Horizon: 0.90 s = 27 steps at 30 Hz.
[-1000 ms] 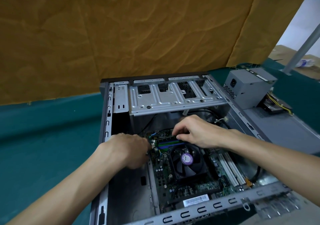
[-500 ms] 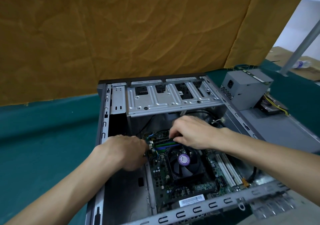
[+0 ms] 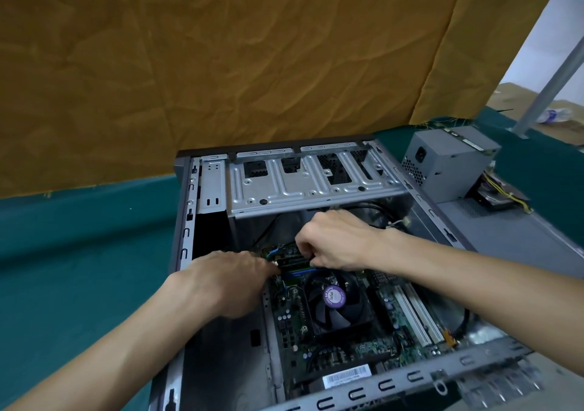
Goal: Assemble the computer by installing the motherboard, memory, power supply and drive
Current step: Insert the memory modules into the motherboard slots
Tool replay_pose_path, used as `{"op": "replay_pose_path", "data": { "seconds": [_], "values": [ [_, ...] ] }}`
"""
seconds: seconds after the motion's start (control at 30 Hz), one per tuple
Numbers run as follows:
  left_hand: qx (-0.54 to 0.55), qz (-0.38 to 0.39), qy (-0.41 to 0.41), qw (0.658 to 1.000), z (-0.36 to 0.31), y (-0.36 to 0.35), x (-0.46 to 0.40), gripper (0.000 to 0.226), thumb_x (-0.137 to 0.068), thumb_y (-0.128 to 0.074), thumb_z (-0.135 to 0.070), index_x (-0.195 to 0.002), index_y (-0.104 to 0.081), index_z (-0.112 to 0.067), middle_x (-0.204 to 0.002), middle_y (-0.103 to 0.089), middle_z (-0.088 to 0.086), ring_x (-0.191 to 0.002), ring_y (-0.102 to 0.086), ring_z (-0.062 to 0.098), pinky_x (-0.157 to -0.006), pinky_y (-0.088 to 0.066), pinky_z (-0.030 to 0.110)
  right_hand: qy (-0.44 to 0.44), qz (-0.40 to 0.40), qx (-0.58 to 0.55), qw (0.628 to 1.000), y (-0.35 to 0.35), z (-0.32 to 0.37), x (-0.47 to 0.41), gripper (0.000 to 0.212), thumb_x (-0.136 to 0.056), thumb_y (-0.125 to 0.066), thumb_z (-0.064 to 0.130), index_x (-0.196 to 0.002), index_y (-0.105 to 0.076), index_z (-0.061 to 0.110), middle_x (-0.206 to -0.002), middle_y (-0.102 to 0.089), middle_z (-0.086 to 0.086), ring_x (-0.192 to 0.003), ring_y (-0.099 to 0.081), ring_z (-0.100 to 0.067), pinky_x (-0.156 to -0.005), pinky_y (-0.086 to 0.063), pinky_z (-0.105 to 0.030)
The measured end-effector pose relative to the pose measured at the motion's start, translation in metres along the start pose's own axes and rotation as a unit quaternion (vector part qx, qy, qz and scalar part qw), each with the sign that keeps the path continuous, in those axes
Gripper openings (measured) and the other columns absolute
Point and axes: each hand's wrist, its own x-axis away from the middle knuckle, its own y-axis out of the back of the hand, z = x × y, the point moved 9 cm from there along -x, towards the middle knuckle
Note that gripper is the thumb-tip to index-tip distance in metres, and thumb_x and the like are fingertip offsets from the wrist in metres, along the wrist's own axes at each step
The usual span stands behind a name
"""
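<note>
The open grey computer case (image 3: 186, 252) lies on its side, with the green motherboard (image 3: 290, 325) and its black CPU fan (image 3: 335, 303) inside. A dark memory stick (image 3: 294, 260) sits at the slots just beyond the fan. My right hand (image 3: 338, 240) has curled fingers pinching the stick's right end. My left hand (image 3: 227, 281) curls its fingertips onto the left end; those fingertips are mostly hidden. The grey power supply (image 3: 448, 164) stands outside the case at the right, and a drive (image 3: 496, 199) lies behind it under yellow cables.
The case's silver drive cage (image 3: 316, 183) overhangs just above my right hand. A grey side panel (image 3: 505, 237) lies right of the case on the teal table cloth (image 3: 79, 252). Brown paper forms the backdrop, and a metal pole (image 3: 553, 75) rises at the far right.
My right hand has shifted slightly further into the case along the memory slots, and the left hand has closed in on the slots' left end. The dark stick now shows between them.
</note>
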Motion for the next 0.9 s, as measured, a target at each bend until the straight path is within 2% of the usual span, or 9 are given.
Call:
{"op": "replay_pose_path", "data": {
  "seconds": [0.17,0.27,0.33,0.4,0.47,0.6,0.73,0.8,0.9],
  "values": [
    [0.005,-0.053,0.001,0.999,-0.001,0.008,-0.001,0.043,-0.105,-0.04,-0.027,-0.147,-0.037,-0.034,-0.128,-0.058,0.003,-0.112,-0.065,0.03,-0.092,-0.053,0.044,0.0,0.007,-0.036,0.999,0.001,-0.008,0.005,0.01,-0.088,-0.074,0.024,-0.096,-0.073,0.029,-0.095,-0.072,0.004,-0.091,-0.067,-0.022,-0.073,-0.05,-0.032],
    [0.007,-0.047,0.008,0.999,-0.001,0.008,0.002,0.04,-0.106,-0.039,-0.029,-0.146,-0.041,-0.033,-0.127,-0.062,0.003,-0.113,-0.066,0.03,-0.093,-0.053,0.043,-0.001,0.003,-0.023,1.0,-0.002,-0.007,0.005,0.008,-0.089,-0.073,0.024,-0.096,-0.074,0.027,-0.099,-0.073,0.002,-0.094,-0.067,-0.023,-0.073,-0.047,-0.032],
    [-0.005,-0.079,0.017,0.997,0.001,0.013,0.005,0.028,-0.105,-0.039,-0.029,-0.127,-0.056,-0.027,-0.118,-0.066,0.002,-0.106,-0.068,0.029,-0.088,-0.054,0.041,0.003,0.005,-0.016,1.0,-0.003,-0.005,0.003,0.008,-0.089,-0.072,0.023,-0.096,-0.075,0.025,-0.099,-0.073,0.001,-0.094,-0.068,-0.024,-0.074,-0.049,-0.032],
    [-0.026,-0.116,0.034,0.992,0.003,0.018,0.007,0.023,-0.105,-0.04,-0.028,-0.107,-0.062,-0.021,-0.108,-0.068,0.002,-0.097,-0.07,0.029,-0.082,-0.054,0.038,0.007,0.013,-0.016,1.0,-0.004,-0.004,0.002,0.007,-0.089,-0.073,0.021,-0.095,-0.075,0.023,-0.099,-0.073,-0.001,-0.092,-0.068,-0.026,-0.076,-0.054,-0.035],
    [-0.042,-0.1,0.051,0.993,0.005,0.015,0.007,0.022,-0.103,-0.044,-0.024,-0.099,-0.064,-0.017,-0.102,-0.071,0.005,-0.094,-0.071,0.029,-0.076,-0.054,0.037,0.009,0.019,-0.021,1.0,-0.005,-0.003,0.001,0.006,-0.088,-0.074,0.02,-0.094,-0.075,0.023,-0.1,-0.073,-0.002,-0.092,-0.069,-0.026,-0.077,-0.056,-0.039],
    [-0.03,-0.009,0.096,0.995,0.013,-0.001,0.005,0.018,-0.099,-0.048,-0.02,-0.105,-0.064,-0.015,-0.111,-0.07,0.008,-0.105,-0.07,0.033,-0.076,-0.051,0.038,0.025,0.014,-0.022,0.999,-0.005,-0.001,-0.001,0.007,-0.088,-0.075,0.023,-0.095,-0.075,0.023,-0.099,-0.073,-0.002,-0.09,-0.069,-0.027,-0.076,-0.057,-0.038],
    [-0.004,0.015,0.096,0.995,0.013,-0.004,0.003,0.012,-0.098,-0.048,-0.024,-0.096,-0.058,-0.019,-0.113,-0.069,0.007,-0.106,-0.069,0.033,-0.084,-0.055,0.041,0.039,0.003,-0.034,0.999,-0.006,0.002,-0.003,0.009,-0.089,-0.076,0.029,-0.096,-0.076,0.024,-0.097,-0.073,-0.002,-0.088,-0.069,-0.028,-0.07,-0.052,-0.033],
    [0.004,0.023,0.097,0.995,0.014,-0.004,0.004,0.011,-0.097,-0.048,-0.025,-0.087,-0.05,-0.023,-0.113,-0.069,0.007,-0.106,-0.069,0.032,-0.084,-0.055,0.04,0.041,-0.003,-0.039,0.998,-0.008,0.002,-0.004,0.007,-0.09,-0.074,0.028,-0.094,-0.075,0.022,-0.096,-0.072,-0.003,-0.088,-0.069,-0.029,-0.069,-0.048,-0.032],
    [0.005,0.027,0.101,0.995,0.014,-0.004,0.004,0.012,-0.097,-0.047,-0.026,-0.086,-0.047,-0.024,-0.114,-0.069,0.006,-0.107,-0.069,0.031,-0.083,-0.053,0.039,0.035,-0.006,-0.056,0.998,-0.009,-0.001,-0.004,0.005,-0.091,-0.071,0.026,-0.092,-0.074,0.023,-0.092,-0.07,0.0,-0.086,-0.067,-0.026,-0.068,-0.043,-0.029]
  ]
}}
